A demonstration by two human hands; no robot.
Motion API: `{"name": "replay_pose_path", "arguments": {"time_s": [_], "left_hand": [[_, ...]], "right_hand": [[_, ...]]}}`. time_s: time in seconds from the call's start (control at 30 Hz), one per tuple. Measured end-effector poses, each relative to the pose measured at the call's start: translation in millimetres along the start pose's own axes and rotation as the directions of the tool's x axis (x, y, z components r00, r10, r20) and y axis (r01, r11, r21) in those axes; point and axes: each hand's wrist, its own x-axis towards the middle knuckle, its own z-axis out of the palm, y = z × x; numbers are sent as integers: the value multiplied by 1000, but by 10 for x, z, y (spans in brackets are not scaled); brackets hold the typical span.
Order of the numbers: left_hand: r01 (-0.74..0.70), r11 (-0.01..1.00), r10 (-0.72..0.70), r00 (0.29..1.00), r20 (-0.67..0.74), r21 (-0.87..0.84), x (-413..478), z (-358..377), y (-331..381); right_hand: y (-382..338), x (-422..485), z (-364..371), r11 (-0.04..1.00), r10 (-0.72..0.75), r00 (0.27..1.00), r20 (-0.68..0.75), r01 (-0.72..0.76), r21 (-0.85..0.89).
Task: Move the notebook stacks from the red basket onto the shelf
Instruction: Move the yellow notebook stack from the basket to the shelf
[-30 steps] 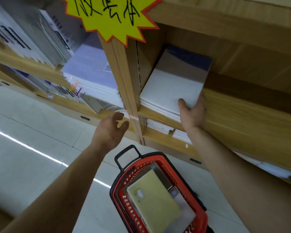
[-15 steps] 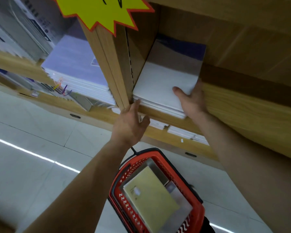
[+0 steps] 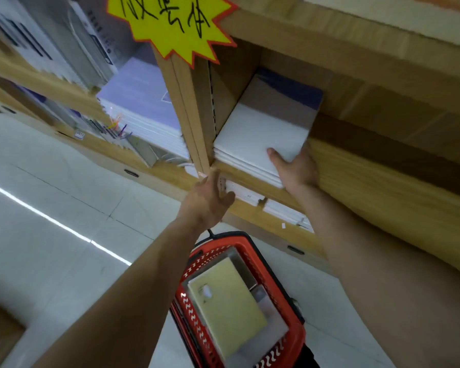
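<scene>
Left hand (image 3: 207, 200) now reaches the shelf (image 3: 356, 168) edge, fingers loose and empty; right hand (image 3: 295, 171) still pinches the near-right corner of the shelved white notebook stack (image 3: 263, 128); red basket (image 3: 299, 341) holds more

Soft, even indoor light fills the scene, with no hard shadows. Below and left of the yellow sign (image 3: 170, 25), a thin bright streak of glare crosses the glossy floor (image 3: 64, 261). Right of the sign, the shelf (image 3: 383, 181) recess is dim, and shade covers the back half of the notebook stack (image 3: 263, 136). Far from the sign, straight edges bow with wide-angle distortion. Everything looks slightly smeared.
</scene>
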Motion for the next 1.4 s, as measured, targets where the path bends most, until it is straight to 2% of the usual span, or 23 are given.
{"name": "replay_pose_path", "arguments": {"time_s": [0.03,0.1,0.17,0.23,0.3,0.37,0.47,0.6,0.87,0.93,1.1,1.27,1.4], "left_hand": [[30,999,-30,1000,9,-11,-126,-7,-55],[134,990,-134,991,0,-35,-396,55,-274],[269,963,-269,963,2,-28,-676,197,-561],[384,923,-383,923,31,-36,-989,443,-877],[459,888,-457,888,51,-39,-1323,791,-1206],[537,843,-535,844,49,-43,-1612,1231,-1526],[645,758,-640,764,82,-92,-1886,1923,-1892],[706,680,-700,705,113,-195,-1990,2801,-2262],[723,573,-744,657,126,-386,-1804,3878,-2563],[713,584,-751,656,74,-389,-1784,3991,-2609],[655,619,-731,682,-13,-434,-1758,4123,-2707],[647,590,-742,670,-10,-483,-1723,4172,-2733],[661,566,-757,654,9,-493,-1696,4208,-2721]], "right_hand": [[44,-186,-29,998,-19,999,26,20,-56],[268,-680,-68,945,-128,988,90,149,-290],[626,-1182,-42,815,-286,937,202,349,-463],[1023,-1495,37,711,-320,869,378,484,-510],[1380,-1613,189,670,-216,830,514,509,-540],[1668,-1597,380,660,-101,803,588,496,-564],[2112,-1504,696,621,-11,752,660,522,-585],[2809,-1349,1183,571,74,686,724,566,-594],[3908,-1353,1925,678,216,630,746,453,-579],[4054,-1352,1991,724,234,616,752,406,-558],[4209,-1373,2048,828,155,657,738,321,-459],[4262,-1435,2078,876,169,676,718,231,-423],[4274,-1473,2119,938,157,697,700,117,-327]]}}
